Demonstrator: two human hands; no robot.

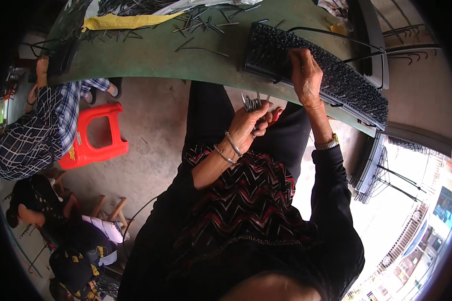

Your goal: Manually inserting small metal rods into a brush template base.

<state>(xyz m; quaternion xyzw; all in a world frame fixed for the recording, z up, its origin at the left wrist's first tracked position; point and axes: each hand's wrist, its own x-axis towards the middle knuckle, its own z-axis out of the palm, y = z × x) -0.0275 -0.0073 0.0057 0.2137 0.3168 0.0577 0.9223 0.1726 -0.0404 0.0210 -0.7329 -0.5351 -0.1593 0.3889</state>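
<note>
My left hand (248, 122) is closed round a bundle of thin metal rods (252, 103), their ends sticking up past the fingers. It is in front of the table's near edge, over my lap. A small red object (276, 115) shows beside its fingers; whether the hand holds it I cannot tell. My right hand (307, 78) is pinched over a long dark rack (350, 86), which is densely packed with short upright black pieces. Whatever those fingertips grip is hidden or too small to make out. The rack lies along the right part of the green table (135, 59).
Loose dark rods (201, 22) lie scattered at the back of the table, near yellow and white sheeting (128, 21). Black wire hooks (409, 52) jut out at the right. A red stool (80, 135) stands on the floor at left, near other people (32, 130).
</note>
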